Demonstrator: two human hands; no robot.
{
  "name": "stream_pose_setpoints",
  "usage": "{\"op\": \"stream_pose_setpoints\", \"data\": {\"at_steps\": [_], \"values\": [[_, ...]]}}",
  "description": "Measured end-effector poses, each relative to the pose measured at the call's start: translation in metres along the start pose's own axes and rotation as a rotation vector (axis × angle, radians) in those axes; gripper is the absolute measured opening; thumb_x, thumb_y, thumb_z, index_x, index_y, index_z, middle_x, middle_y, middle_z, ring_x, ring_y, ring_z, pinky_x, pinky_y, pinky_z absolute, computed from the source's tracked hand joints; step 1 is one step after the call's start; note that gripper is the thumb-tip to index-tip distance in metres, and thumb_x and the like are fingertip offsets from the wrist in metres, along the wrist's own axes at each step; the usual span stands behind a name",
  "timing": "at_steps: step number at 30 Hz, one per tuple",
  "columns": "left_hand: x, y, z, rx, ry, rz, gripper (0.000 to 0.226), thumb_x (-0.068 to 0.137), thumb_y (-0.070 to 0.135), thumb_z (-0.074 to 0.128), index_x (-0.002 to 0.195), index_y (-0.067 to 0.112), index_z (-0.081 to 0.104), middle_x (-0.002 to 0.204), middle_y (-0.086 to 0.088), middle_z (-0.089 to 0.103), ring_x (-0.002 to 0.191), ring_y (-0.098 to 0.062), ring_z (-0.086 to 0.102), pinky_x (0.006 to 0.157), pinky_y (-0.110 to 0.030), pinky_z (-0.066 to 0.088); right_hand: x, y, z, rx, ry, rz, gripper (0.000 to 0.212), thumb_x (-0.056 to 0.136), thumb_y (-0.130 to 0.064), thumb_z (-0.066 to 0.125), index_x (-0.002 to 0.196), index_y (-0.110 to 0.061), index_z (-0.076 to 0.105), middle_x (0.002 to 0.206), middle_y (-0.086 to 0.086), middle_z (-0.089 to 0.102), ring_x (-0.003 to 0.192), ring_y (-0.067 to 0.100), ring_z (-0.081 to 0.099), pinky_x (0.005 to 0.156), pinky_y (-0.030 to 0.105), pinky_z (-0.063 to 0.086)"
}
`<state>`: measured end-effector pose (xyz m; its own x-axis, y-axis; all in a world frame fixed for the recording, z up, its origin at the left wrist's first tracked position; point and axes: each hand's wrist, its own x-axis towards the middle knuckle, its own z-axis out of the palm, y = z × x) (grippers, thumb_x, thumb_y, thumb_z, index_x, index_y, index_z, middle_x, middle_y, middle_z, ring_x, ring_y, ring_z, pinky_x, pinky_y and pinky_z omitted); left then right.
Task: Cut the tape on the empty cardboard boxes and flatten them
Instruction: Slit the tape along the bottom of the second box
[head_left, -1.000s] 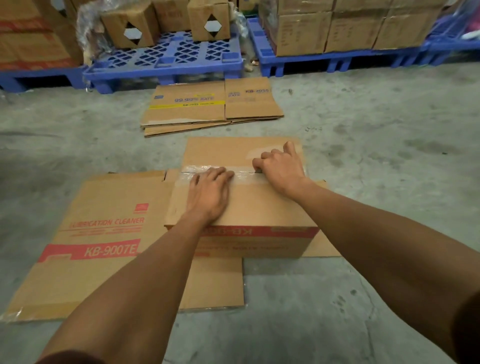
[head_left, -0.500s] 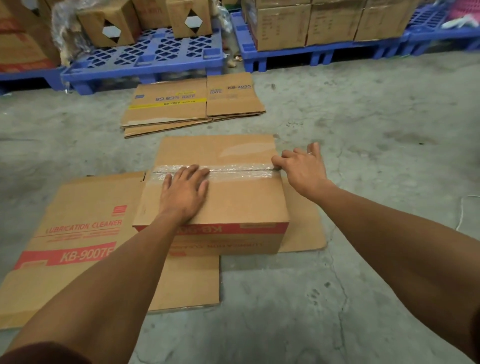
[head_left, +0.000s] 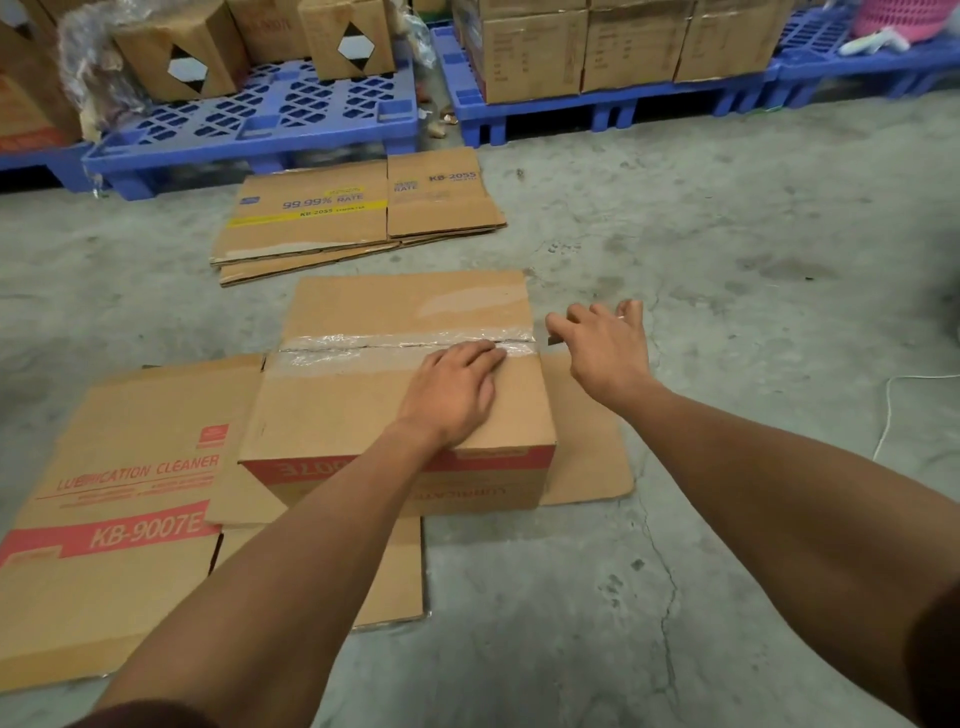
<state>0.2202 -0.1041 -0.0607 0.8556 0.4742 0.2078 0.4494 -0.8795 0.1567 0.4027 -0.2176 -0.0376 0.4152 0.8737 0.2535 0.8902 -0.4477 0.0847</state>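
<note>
On the box, the left hand presses flat, fingers straight; the right hand pinches a small blade off the cut tape; flattening likely follows.

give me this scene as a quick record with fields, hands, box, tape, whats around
left hand: flat on the box top, fingers at the seam
right hand: off the box's right edge, pinching a small dark object, possibly a blade
box: upright, flaps closed
tape: seam looks slit
flattened boxes: under and left of box
floor: concrete
</note>
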Motion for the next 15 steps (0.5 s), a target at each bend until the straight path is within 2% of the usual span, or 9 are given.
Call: {"op": "stream_pose_setpoints", "data": {"at_steps": [3, 5, 8, 10, 13, 15], "values": [[0.005, 0.006, 0.003, -0.07, 0.034, -0.046, 0.041, 0.093, 0.023, 0.046, 0.133, 0.023, 0.058, 0.137, 0.002, 0.057, 0.128, -0.019, 0.047, 0.108, -0.035, 0.029, -0.015, 0.025, 0.015, 0.147, 0.019, 0.258, 0.024, 0.092, -0.012, 0.049, 0.101, -0.03, 0.06, 0.099, -0.005, 0.066, 0.088, 0.024, 0.06, 0.076, 0.039, 0.021], [0.009, 0.011, 0.005, -0.048, 0.042, -0.055, 0.041, 0.09, 0.022, 0.047, 0.129, 0.021, 0.059, 0.133, 0.002, 0.059, 0.126, -0.02, 0.049, 0.107, -0.037, 0.03, -0.009, 0.025, 0.012, 0.351, 0.02, 0.391, 0.018, 0.096, -0.021, 0.05, 0.106, -0.03, 0.063, 0.104, -0.002, 0.069, 0.093, 0.026, 0.063, 0.08, 0.038, 0.034], [0.012, 0.011, 0.004, -0.021, 0.024, -0.065, 0.041, 0.089, 0.024, 0.045, 0.128, 0.02, 0.058, 0.131, 0.001, 0.059, 0.124, -0.021, 0.048, 0.106, -0.039, 0.031, 0.014, 0.007, 0.004, 0.67, -0.126, 0.59, 0.016, 0.095, -0.023, 0.057, 0.106, -0.031, 0.067, 0.111, 0.002, 0.068, 0.097, 0.027, 0.064, 0.077, 0.032, 0.049], [0.009, 0.014, 0.005, 0.023, 0.002, -0.051, 0.044, 0.089, 0.026, 0.042, 0.13, 0.019, 0.055, 0.134, -0.002, 0.056, 0.125, -0.024, 0.047, 0.107, -0.04, 0.032, 0.024, -0.008, 0.007, 0.847, -0.175, 0.721, 0.016, 0.094, -0.021, 0.06, 0.104, -0.031, 0.069, 0.116, 0.003, 0.066, 0.1, 0.027, 0.063, 0.079, 0.029, 0.05], [0.005, 0.016, 0.006, 0.059, -0.012, -0.035, 0.047, 0.092, 0.027, 0.041, 0.136, 0.014, 0.05, 0.141, -0.006, 0.05, 0.13, -0.026, 0.043, 0.111, -0.04, 0.03, 0.032, -0.022, 0.014, 0.958, -0.188, 0.836, 0.022, 0.092, -0.017, 0.059, 0.109, -0.028, 0.07, 0.121, 0.004, 0.063, 0.106, 0.028, 0.062, 0.077, 0.026, 0.046], [0.003, 0.016, 0.007, 0.06, -0.015, -0.037, 0.048, 0.093, 0.027, 0.043, 0.138, 0.013, 0.048, 0.143, -0.006, 0.048, 0.132, -0.026, 0.041, 0.113, -0.039, 0.028, 0.035, -0.026, 0.017, 1.017, -0.162, 0.883, 0.023, 0.091, -0.016, 0.058, 0.107, -0.028, 0.07, 0.121, 0.003, 0.064, 0.103, 0.028, 0.063, 0.074, 0.025, 0.045]]}}
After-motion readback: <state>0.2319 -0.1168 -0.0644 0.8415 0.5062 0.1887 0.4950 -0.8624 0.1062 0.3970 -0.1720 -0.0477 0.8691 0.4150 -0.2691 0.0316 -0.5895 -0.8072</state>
